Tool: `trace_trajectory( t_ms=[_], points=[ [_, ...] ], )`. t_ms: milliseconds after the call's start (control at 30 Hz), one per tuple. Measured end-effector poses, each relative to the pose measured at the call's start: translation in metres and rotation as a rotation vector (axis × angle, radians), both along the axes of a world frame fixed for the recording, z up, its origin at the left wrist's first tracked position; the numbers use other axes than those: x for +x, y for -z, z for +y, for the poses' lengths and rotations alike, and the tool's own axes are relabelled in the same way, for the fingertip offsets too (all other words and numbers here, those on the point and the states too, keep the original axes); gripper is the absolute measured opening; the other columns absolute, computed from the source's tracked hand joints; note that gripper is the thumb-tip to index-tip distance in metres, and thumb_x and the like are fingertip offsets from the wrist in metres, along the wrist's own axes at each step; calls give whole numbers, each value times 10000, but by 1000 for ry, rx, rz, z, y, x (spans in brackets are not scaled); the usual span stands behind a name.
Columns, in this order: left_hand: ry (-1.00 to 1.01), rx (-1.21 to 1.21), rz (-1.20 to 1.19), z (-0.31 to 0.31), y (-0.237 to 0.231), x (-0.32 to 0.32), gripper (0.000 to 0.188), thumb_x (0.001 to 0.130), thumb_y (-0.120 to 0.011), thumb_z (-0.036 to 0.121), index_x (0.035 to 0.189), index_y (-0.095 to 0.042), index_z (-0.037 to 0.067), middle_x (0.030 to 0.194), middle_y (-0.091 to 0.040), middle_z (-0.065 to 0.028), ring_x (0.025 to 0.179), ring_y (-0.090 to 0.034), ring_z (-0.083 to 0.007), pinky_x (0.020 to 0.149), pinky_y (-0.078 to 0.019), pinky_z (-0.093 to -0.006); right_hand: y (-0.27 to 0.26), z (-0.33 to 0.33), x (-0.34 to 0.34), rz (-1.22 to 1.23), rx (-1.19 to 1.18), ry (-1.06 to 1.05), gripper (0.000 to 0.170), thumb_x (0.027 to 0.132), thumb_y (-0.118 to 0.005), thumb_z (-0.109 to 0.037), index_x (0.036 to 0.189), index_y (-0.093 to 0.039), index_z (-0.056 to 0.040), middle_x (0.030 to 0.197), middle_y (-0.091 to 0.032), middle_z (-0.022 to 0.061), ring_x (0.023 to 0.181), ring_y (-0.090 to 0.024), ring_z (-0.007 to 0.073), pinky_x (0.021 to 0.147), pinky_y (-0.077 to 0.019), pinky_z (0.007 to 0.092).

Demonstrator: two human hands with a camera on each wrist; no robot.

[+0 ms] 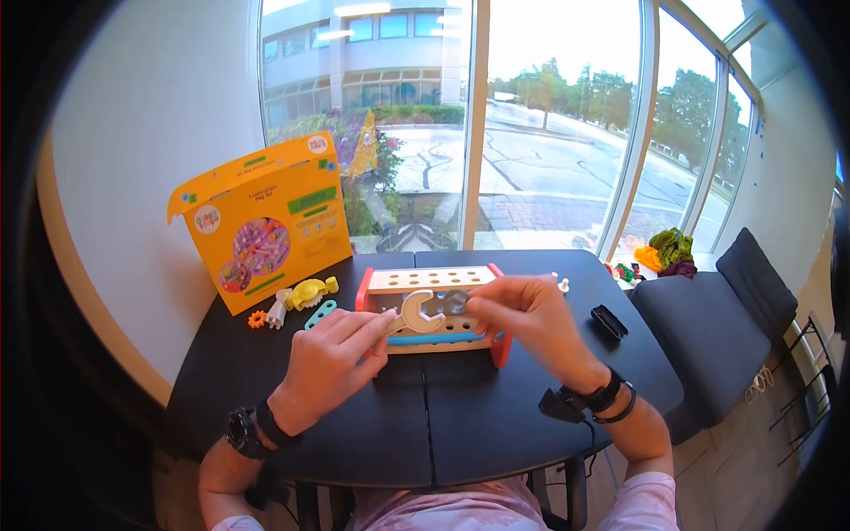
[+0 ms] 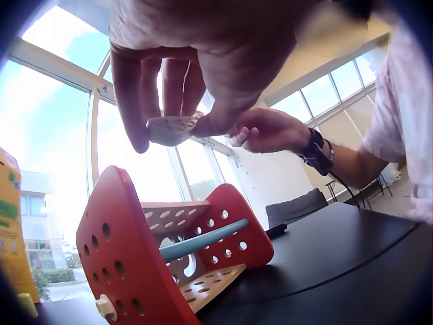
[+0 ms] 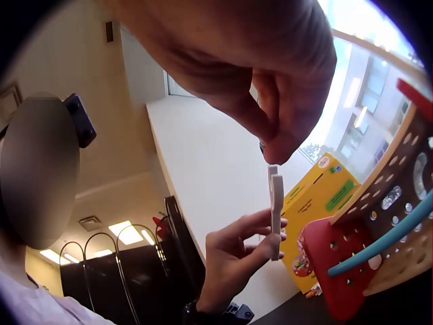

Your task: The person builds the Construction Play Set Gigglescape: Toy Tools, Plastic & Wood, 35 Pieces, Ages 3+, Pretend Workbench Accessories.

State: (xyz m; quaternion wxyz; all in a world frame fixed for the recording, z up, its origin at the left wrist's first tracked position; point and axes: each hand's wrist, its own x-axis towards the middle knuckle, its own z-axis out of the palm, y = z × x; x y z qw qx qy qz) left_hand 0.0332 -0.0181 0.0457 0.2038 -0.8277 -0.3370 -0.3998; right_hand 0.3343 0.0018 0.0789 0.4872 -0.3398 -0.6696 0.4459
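My left hand [image 1: 326, 365] grips a pale wooden toy wrench [image 1: 413, 315] by its handle, thumb on one side and fingers on the other. The wrench's C-shaped mouth points right. Between thumb and fingertips, my right hand [image 1: 542, 324] pinches a small grey piece [image 1: 456, 302] close beside that mouth; its kind cannot be told. Behind and below both hands stands a toy workbench with red end panels [image 2: 128, 250], wooden boards [image 1: 434, 280] full of holes and a blue bar [image 2: 203, 240]. A pale bolt head [image 2: 105, 306] sticks out of the nearer red panel.
On the black table [image 1: 372, 434], a yellow box [image 1: 257, 221] stands at the back left. In front of it lie a yellow toy piece [image 1: 310, 291], an orange gear [image 1: 257, 319] and a teal strip [image 1: 320, 315]. A black case [image 1: 609, 323] lies right. Beyond is a grey seat [image 1: 699, 310].
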Motion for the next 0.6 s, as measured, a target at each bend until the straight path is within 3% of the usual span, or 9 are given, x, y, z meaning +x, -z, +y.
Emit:
trace_trajectory(
  t_ms=[267,467,600],
  points=[
    [-3,84,29,-4,-5,-6,411,867,-825,54,1278,-800,61,1037,-773,-34,879,-740,-211,695,-623,-344,-2,-5,-16,57,-136,-128,251,1061,-777,-139,1211,-769,62,944,-779,66,785,-736,94,695,-602,242],
    [19,25,29,-11,-8,1,420,873,-835,25,1291,-792,45,1074,-776,-64,896,-745,-248,758,-634,-365,0,-7,-19,76,-248,-161,291,1080,-763,-196,1239,-763,47,1049,-779,71,849,-739,107,718,-612,259],
    [77,-75,-10,-10,-5,2,437,905,-818,22,1338,-761,28,1070,-769,-107,917,-752,-267,771,-635,-358,4,-7,-22,116,-176,-143,255,1080,-759,-223,1192,-790,4,909,-787,58,739,-740,86,597,-550,198]
  ],
)
